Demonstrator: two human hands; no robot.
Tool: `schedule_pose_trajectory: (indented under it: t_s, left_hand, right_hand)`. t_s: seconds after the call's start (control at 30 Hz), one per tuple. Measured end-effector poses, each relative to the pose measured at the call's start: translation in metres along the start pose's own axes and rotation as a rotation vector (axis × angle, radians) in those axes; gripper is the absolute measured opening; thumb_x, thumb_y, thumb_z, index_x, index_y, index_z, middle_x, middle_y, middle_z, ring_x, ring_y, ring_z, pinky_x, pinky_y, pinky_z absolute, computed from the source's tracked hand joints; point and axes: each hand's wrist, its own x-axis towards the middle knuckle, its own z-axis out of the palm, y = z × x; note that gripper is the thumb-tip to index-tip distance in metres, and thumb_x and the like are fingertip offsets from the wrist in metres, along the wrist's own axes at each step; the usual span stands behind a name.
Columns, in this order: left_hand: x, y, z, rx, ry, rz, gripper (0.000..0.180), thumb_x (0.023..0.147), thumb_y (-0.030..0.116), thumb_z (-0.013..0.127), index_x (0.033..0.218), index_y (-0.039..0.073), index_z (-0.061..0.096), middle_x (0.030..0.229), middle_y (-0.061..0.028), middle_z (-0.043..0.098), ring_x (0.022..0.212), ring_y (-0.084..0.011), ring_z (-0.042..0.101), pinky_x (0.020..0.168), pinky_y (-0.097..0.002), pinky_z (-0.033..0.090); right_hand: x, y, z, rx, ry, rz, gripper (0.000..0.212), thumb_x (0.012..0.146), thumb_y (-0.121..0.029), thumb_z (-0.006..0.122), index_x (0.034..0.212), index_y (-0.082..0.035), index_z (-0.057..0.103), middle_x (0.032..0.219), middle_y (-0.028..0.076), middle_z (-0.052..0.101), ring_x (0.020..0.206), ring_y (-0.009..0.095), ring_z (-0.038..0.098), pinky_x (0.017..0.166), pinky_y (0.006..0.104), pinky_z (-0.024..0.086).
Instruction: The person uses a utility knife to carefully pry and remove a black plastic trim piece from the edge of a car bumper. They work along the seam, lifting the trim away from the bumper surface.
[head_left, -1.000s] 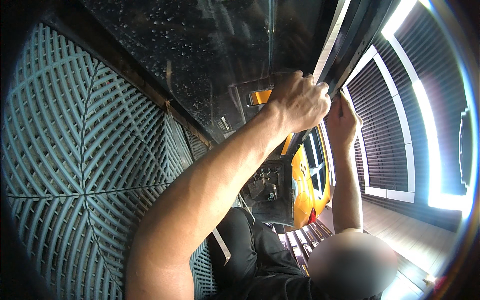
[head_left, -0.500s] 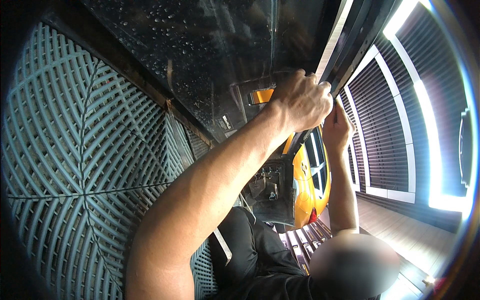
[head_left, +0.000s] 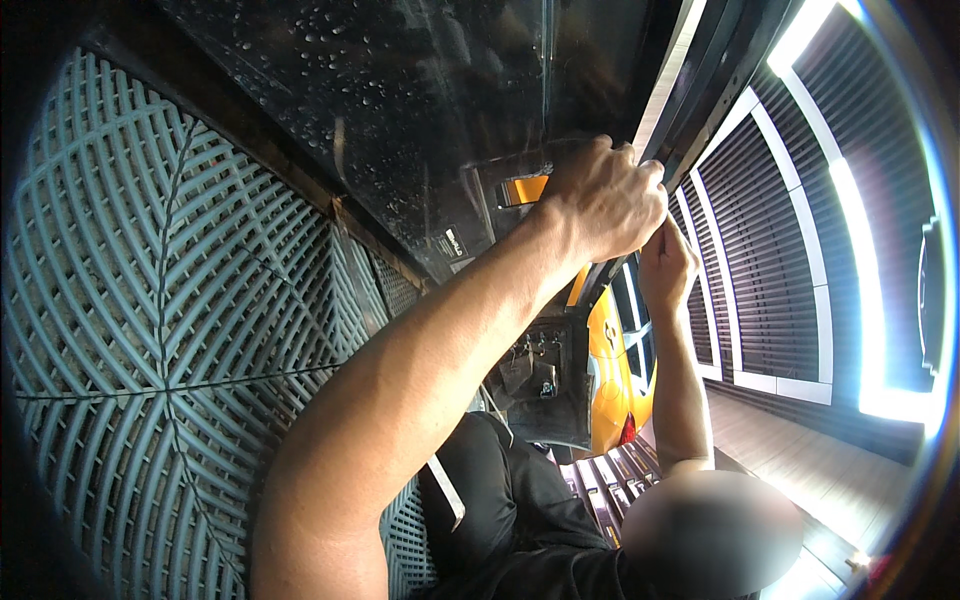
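My left hand (head_left: 608, 200) is closed, knuckles up, over the edge of a large black glossy panel (head_left: 430, 110) speckled with droplet-like marks. My right hand (head_left: 668, 262) is closed just beside and below it, its fingertips close against the left hand. Both meet at the lower end of a dark edge strip (head_left: 705, 110) running along the panel's right side. The fingers hide whatever is between them, and I cannot make it out. A small rectangular opening (head_left: 525, 190) in the panel, near my left wrist, shows orange.
Grey slatted plastic floor tiles (head_left: 165, 300) spread on the left. An orange car (head_left: 608, 385) stands beyond my arms, near a dark cavity with fittings (head_left: 535, 370). A flat metal strip (head_left: 447, 490) lies by my black-trousered leg (head_left: 490, 490). Bright light tubes (head_left: 855, 260) line the right.
My right hand has shifted slightly left and down, and its fingertips now sit more beneath the left hand. My left hand has barely moved.
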Motion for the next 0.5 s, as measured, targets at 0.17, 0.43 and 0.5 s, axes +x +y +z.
schedule_pose_trajectory:
  t_s: [0.17, 0.43, 0.5]
  left_hand:
    - [0.002, 0.001, -0.002, -0.003, -0.042, -0.006, 0.019, 0.094, 0.019, 0.061, 0.089, 0.010, 0.077, 0.112, -0.0067, 0.076, 0.087, -0.0205, 0.074, 0.075, -0.0368, 0.058]
    - [0.002, 0.001, -0.003, 0.001, -0.055, -0.010, 0.021, 0.095, 0.019, 0.060, 0.086, 0.010, 0.076, 0.111, -0.0060, 0.076, 0.088, -0.0210, 0.074, 0.075, -0.0364, 0.058]
    - [0.002, 0.001, -0.002, 0.003, -0.076, -0.014, 0.021, 0.095, 0.018, 0.059, 0.086, 0.010, 0.076, 0.112, -0.0060, 0.076, 0.088, -0.0212, 0.074, 0.075, -0.0367, 0.058]
  right_hand:
    - [-0.007, 0.011, 0.002, -0.004, -0.015, 0.003, 0.029, 0.097, -0.003, 0.063, 0.124, -0.003, 0.070, 0.094, 0.022, 0.073, 0.080, 0.035, 0.075, 0.070, 0.0412, 0.059]
    - [-0.015, 0.023, 0.007, 0.007, -0.034, -0.011, 0.029, 0.097, -0.003, 0.063, 0.125, -0.001, 0.070, 0.096, 0.024, 0.073, 0.082, 0.035, 0.076, 0.072, 0.0410, 0.059]
    - [-0.017, 0.023, 0.009, 0.004, -0.023, -0.002, 0.028, 0.097, -0.003, 0.063, 0.124, -0.002, 0.070, 0.096, 0.024, 0.073, 0.082, 0.036, 0.076, 0.072, 0.0408, 0.059]
